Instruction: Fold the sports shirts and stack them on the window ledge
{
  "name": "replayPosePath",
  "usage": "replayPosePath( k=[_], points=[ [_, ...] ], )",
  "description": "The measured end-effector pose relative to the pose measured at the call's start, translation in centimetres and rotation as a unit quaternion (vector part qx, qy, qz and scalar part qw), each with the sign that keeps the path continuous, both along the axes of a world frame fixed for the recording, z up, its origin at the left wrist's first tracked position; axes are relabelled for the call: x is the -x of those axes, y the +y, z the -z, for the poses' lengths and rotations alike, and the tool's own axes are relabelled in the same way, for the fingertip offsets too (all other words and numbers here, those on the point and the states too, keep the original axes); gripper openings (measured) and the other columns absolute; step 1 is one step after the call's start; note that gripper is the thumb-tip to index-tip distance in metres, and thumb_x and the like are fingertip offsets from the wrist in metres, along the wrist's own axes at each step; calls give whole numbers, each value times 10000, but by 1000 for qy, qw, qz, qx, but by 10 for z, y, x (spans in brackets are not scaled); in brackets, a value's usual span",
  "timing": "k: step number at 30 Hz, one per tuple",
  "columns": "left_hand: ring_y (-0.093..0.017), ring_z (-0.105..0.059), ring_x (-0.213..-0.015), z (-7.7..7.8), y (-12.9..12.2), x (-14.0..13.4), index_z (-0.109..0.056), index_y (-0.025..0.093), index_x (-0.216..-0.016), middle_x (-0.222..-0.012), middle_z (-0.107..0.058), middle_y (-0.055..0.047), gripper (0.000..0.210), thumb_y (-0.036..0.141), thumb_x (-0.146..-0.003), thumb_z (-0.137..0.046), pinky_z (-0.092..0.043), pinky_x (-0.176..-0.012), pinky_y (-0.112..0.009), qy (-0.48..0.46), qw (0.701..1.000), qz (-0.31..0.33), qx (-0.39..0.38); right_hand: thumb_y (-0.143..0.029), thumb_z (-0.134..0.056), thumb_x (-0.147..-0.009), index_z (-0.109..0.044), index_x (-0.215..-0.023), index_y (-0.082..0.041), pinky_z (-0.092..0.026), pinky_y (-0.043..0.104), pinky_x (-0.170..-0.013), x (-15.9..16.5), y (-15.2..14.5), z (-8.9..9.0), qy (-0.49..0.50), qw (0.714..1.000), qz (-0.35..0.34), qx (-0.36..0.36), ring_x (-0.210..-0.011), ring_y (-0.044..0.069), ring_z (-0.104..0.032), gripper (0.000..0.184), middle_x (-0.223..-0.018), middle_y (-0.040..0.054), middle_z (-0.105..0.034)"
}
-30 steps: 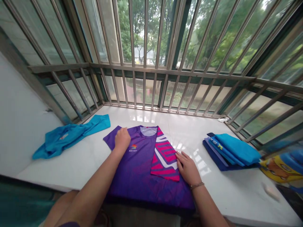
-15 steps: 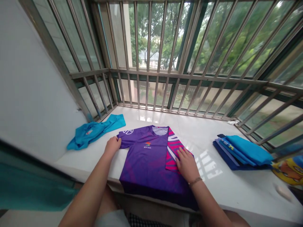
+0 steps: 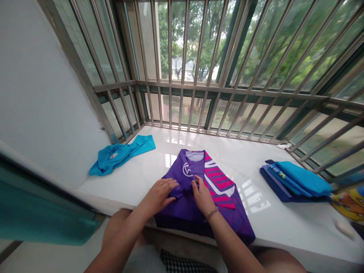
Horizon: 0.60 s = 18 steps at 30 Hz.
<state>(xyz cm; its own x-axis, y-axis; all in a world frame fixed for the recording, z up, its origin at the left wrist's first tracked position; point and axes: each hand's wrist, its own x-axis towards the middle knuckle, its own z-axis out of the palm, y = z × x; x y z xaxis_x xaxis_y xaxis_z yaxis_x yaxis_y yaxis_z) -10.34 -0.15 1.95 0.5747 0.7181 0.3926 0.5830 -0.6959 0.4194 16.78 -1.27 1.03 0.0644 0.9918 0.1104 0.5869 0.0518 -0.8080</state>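
On the white sill (image 3: 159, 178), our left hand (image 3: 159, 194) and right hand (image 3: 202, 195) lie flat, fingers spread, pressing the purple jersey's (image 3: 196, 204) folded sleeve; the hem at six o'clock probably wants folding upward.

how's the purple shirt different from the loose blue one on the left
The purple shirt lies flat with its sides folded in; the blue shirt lies crumpled and unfolded. The purple shirt has pink and white stripes on a folded panel; the blue shirt is plain apart from a small chest mark. The left hand and right hand both press on the purple shirt; nothing touches the blue shirt. Both rest on the white ledge.
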Motion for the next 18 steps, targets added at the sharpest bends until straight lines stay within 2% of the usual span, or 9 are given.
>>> replayPosePath(
  k=[2,4,6,10,14,18],
  points=[
    [-311,-617,-1380,17,-4,18,-553,311,-1500,-1478,-668,-93,599,316,-935,-753,-495,-1197,-540,-7,998,-62,-5,-563,-410,-1084,-536,-1511,-144,-559,423,-1075,0,0,0,-4,999,14,38,-1306,306,-688,611,-1376,205,-709],
    [-326,-648,-1323,31,0,36,-586,278,-1444,-1417,-690,-116,558,341,-921,-770,-532,-1154,-553,-11,992,-129,-1,-569,-461,-1066,-518,-1523,-140,-564,422,-1059,1,0,1,-20,998,21,55,-1285,318,-700,630,-1343,210,-722],
    [-325,-665,-1279,38,10,46,-617,261,-1390,-1364,-708,-118,489,326,-926,-757,-550,-1126,-542,-2,987,-161,7,-517,-553,-1031,-497,-1533,-136,-568,418,-1049,3,1,3,-43,997,20,61,-1285,324,-699,632,-1346,212,-716],
    [-300,-663,-1239,31,32,35,-651,249,-1345,-1322,-713,-106,414,254,-935,-716,-549,-1109,-485,46,987,-151,25,-367,-607,-990,-463,-1547,-144,-565,421,-1049,4,6,9,-77,995,3,60,-1284,320,-696,618,-1381,202,-694],
    [-275,-677,-1164,23,55,15,-681,262,-1345,-1239,-726,-96,435,128,-934,-636,-560,-1053,-424,114,985,-123,38,-355,-588,-1002,-510,-1505,-185,-577,418,-1002,-1,7,14,-73,996,13,57,-1254,312,-708,537,-1321,172,-723],
    [-248,-695,-1114,29,74,26,-738,305,-1290,-1165,-745,-71,515,22,-900,-556,-568,-995,-368,111,986,-112,49,-348,-579,-1002,-557,-1445,-216,-579,352,-807,-7,5,18,-58,998,8,31,-961,257,-765,463,-1090,90,-771]
  ],
)
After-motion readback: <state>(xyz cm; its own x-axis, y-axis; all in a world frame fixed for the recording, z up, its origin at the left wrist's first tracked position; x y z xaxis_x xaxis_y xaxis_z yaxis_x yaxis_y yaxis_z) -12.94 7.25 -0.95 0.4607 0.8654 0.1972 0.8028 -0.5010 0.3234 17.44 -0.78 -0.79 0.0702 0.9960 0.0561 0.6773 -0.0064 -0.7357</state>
